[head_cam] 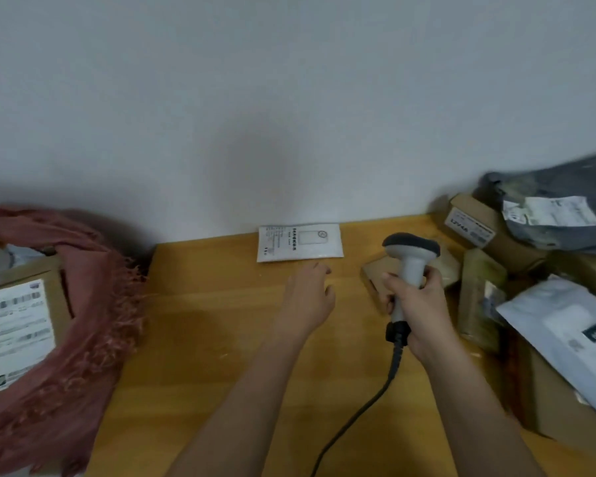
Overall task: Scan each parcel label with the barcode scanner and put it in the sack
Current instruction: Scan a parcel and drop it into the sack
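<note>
**Ana:** Looking at the head view, why is the barcode scanner (pixel 410 259) held upright like that?

**Ben:** The right hand (pixel 417 304) is wrapped round its handle, head pointing away from the person, with the cable (pixel 369 404) trailing back toward the body. My guess is that it is kept ready to aim at whichever label comes up.

**Ana:** And the left hand (pixel 308 297)?

**Ben:** Released, gripping nothing, fingers loosely stretched forward over the desk (pixel 203 321). The white flat parcel (pixel 300 242) lies just beyond its fingertips, against the wall, printed side up. I judge it to be the one reached for, since the printed face is already on show.

**Ana:** Where does it go afterwards?

**Ben:** The pinkish-red sack (pixel 83 304) sits well to the left of the left hand, mouth open, with a labelled box (pixel 18 332) already inside. That keeps drop-off on the free hand's side.

**Ana:** The rest?

**Ben:** Unscanned, I would say: a heap to the right of the right hand, with brown boxes (pixel 472 222), a grey mailer bag (pixel 558 211) and a white mailer bag (pixel 572 332).
</note>
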Motion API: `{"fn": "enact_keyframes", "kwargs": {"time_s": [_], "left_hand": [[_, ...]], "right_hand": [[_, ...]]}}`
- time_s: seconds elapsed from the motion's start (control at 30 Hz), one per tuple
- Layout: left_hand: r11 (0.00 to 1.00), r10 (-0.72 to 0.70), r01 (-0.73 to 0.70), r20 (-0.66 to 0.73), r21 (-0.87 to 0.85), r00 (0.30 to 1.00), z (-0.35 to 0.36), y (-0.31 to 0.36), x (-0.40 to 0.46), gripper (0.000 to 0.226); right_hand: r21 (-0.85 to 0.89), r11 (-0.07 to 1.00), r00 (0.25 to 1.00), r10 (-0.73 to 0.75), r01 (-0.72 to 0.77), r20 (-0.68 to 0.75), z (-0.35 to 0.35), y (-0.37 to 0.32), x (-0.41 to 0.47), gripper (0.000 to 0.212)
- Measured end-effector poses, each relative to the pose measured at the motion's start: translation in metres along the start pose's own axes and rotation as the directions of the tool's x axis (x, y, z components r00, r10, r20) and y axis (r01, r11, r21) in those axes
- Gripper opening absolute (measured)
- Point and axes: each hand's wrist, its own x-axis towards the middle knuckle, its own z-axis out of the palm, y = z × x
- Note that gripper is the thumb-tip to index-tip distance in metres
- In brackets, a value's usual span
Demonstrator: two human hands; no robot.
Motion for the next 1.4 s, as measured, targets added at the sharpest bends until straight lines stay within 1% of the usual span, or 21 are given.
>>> {"fn": "enact_keyframes", "kwargs": {"time_s": [0.13, 0.23, 0.33, 0.37, 0.43, 0.53, 0.57, 0.63, 0.7, 0.77, 0.83, 0.93, 1.0, 1.07, 1.1, 1.13, 1.2, 1.23, 1.3, 1.33, 1.4], "left_hand": [[0.996, 0.065, -0.078, 0.234, 0.049, 0.97, 0.07, 0.037, 0.023, 0.053], [0.984, 0.081, -0.131, 0.351, 0.119, 0.933, 0.116, 0.055, 0.039, 0.074], [0.953, 0.053, -0.186, 0.472, 0.24, 0.88, 0.149, 0.054, 0.037, 0.085], [0.945, 0.045, -0.189, 0.465, 0.268, 0.884, 0.156, 0.052, 0.031, 0.086], [0.94, 0.067, -0.181, 0.361, 0.29, 0.93, 0.164, 0.048, 0.018, 0.078], [0.929, 0.102, -0.148, 0.152, 0.339, 0.983, 0.163, 0.043, 0.001, 0.045], [0.923, 0.086, -0.124, 0.12, 0.364, 0.989, 0.162, 0.042, -0.004, 0.046], [0.923, -0.012, -0.029, 0.104, 0.385, 0.995, 0.163, 0.035, -0.011, 0.069], [0.929, -0.132, 0.071, 0.147, 0.362, 0.98, 0.167, 0.023, -0.013, 0.11], [0.938, -0.215, 0.134, 0.233, 0.319, 0.948, 0.168, 0.013, -0.007, 0.134], [0.939, -0.237, 0.155, 0.253, 0.307, 0.938, 0.165, 0.009, 0.001, 0.137], [0.947, -0.213, 0.141, 0.234, 0.289, 0.949, 0.157, 0.006, 0.005, 0.129], [0.973, -0.222, 0.193, 0.269, 0.13, 0.937, 0.147, 0.007, 0.007, 0.127], [0.938, -0.255, 0.321, 0.364, -0.132, 0.896, 0.131, 0.008, 0.008, 0.119], [0.865, -0.27, 0.417, 0.443, -0.278, 0.855, 0.123, 0.008, 0.006, 0.114], [0.739, -0.268, 0.529, 0.537, -0.417, 0.8, 0.116, 0.007, 0.001, 0.111], [0.378, -0.235, 0.717, 0.689, -0.585, 0.686, 0.11, 0.003, -0.016, 0.103], [0.186, -0.208, 0.76, 0.731, -0.623, 0.65, 0.111, -0.002, -0.025, 0.096], [-0.12, -0.199, 0.738, 0.744, -0.664, 0.638, 0.115, -0.009, -0.038, 0.072], [-0.225, -0.221, 0.698, 0.733, -0.68, 0.643, 0.117, -0.012, -0.043, 0.062], [-0.321, -0.313, 0.613, 0.692, -0.722, 0.65, 0.122, -0.013, -0.048, 0.048]], "right_hand": [[-0.084, 0.996, 0.996, 0.008, -0.016, -0.09, -0.058, 0.0, 0.019, 0.036], [-0.144, 0.989, 0.995, 0.015, -0.029, -0.1, -0.092, 0.001, 0.027, 0.038], [-0.173, 0.984, 0.995, 0.032, -0.048, -0.095, -0.111, 0.002, 0.036, 0.042], [-0.177, 0.983, 0.995, 0.034, -0.05, -0.091, -0.114, 0.002, 0.039, 0.042], [-0.185, 0.982, 0.996, 0.034, -0.049, -0.081, -0.117, 0.001, 0.046, 0.04], [-0.19, 0.98, 0.998, 0.044, -0.053, -0.052, -0.114, 0.001, 0.052, 0.035], [-0.19, 0.98, 0.998, 0.051, -0.057, -0.037, -0.113, 0.001, 0.053, 0.033], [-0.195, 0.979, 0.998, 0.067, -0.067, -0.003, -0.109, 0.001, 0.054, 0.03], [-0.219, 0.974, 0.997, 0.067, -0.059, 0.028, -0.108, 0.002, 0.053, 0.032], [-0.246, 0.968, 0.997, 0.068, -0.055, 0.044, -0.109, 0.004, 0.051, 0.034], [-0.27, 0.961, 0.996, 0.074, -0.06, 0.045, -0.113, 0.007, 0.05, 0.033], [-0.283, 0.956, 0.996, 0.087, -0.074, 0.036, -0.117, 0.008, 0.049, 0.031], [-0.279, 0.958, 0.995, 0.088, -0.073, 0.041, -0.118, 0.006, 0.049, 0.031], [-0.263, 0.963, 0.996, 0.079, -0.063, 0.05, -0.117, 0.002, 0.049, 0.031], [-0.251, 0.966, 0.996, 0.071, -0.055, 0.055, -0.116, 0.0, 0.05, 0.03], [-0.24, 0.97, 0.996, 0.065, -0.048, 0.062, -0.114, -0.001, 0.05, 0.029], [-0.231, 0.972, 0.995, 0.061, -0.041, 0.079, -0.108, -0.002, 0.048, 0.029], [-0.233, 0.972, 0.994, 0.063, -0.041, 0.089, -0.105, -0.002, 0.047, 0.029], [-0.247, 0.968, 0.991, 0.075, -0.046, 0.112, -0.1, -0.001, 0.044, 0.029], [-0.257, 0.965, 0.989, 0.084, -0.05, 0.125, -0.097, 0.0, 0.042, 0.027], [-0.278, 0.959, 0.984, 0.101, -0.056, 0.149, -0.093, 0.002, 0.037, 0.023]]}}
